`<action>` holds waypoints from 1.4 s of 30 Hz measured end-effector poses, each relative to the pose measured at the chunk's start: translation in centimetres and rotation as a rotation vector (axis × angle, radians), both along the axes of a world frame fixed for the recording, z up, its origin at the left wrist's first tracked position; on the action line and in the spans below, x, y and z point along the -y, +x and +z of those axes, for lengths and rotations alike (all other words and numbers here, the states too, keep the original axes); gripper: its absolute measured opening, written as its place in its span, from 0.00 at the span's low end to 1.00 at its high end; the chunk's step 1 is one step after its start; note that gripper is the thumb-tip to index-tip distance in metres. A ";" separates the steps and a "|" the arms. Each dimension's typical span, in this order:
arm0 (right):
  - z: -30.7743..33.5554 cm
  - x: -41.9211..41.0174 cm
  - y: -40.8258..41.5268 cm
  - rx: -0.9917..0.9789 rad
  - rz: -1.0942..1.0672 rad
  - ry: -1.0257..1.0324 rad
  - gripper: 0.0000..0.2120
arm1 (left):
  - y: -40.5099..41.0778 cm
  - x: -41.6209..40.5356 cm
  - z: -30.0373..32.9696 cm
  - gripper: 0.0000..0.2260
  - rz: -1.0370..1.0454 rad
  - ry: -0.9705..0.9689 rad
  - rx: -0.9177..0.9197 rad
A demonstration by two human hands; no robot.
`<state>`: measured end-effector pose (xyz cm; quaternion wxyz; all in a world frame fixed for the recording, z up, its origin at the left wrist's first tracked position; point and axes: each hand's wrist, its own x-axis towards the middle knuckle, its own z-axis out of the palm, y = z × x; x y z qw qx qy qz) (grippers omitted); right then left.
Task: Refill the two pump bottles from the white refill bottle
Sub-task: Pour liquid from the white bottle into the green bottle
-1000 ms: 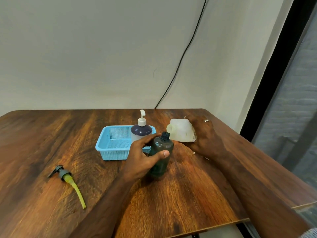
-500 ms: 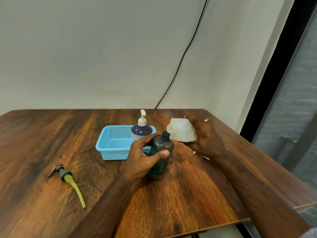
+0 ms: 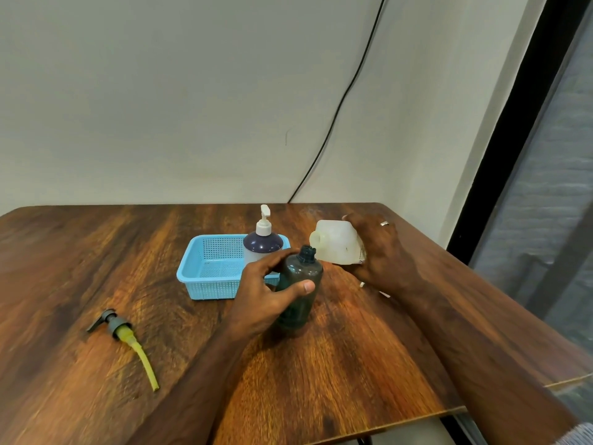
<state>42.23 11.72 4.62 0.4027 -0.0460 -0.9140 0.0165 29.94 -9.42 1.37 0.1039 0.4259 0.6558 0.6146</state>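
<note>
- The white refill bottle (image 3: pixel 337 244) is held above the surface (image 3: pixel 96 258), tipped onto its side. Its long axis runs roughly level, and its open spout points left, toward the neck of the dark green bottle (image 3: pixel 298 293).
- The spout sits just beside and slightly above the green bottle's open neck; whether the two touch cannot be told.
- The right hand (image 3: pixel 382 255) grips the refill bottle at its base end, fingers curled round the body. A ring shows on one finger.
- The dark green bottle stands on the surface with its long axis near vertical, neck up, pump removed.
- The left hand (image 3: pixel 269 290) holds the green bottle, thumb across the front and fingers wrapped round the far side.
- A second pump bottle (image 3: pixel 262 244), dark-bodied with a white pump head, stands upright in the right end of a light blue basket (image 3: pixel 208 271), just behind the left hand.
- A removed pump (image 3: pixel 125 338), grey head with a yellow dip tube, lies flat on the surface well to the left, tube pointing toward the near edge.
- A black cable (image 3: pixel 340 104) runs down the wall behind the surface.
</note>
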 end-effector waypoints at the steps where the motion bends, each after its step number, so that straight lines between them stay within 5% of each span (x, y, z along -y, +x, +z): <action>1: 0.0 0.0 0.0 0.000 0.004 -0.004 0.34 | 0.0 0.0 0.0 0.20 0.002 -0.001 0.000; 42: 0.8 0.3 0.2 0.011 0.010 0.041 0.35 | 0.2 0.2 0.2 0.20 -0.001 0.008 -0.001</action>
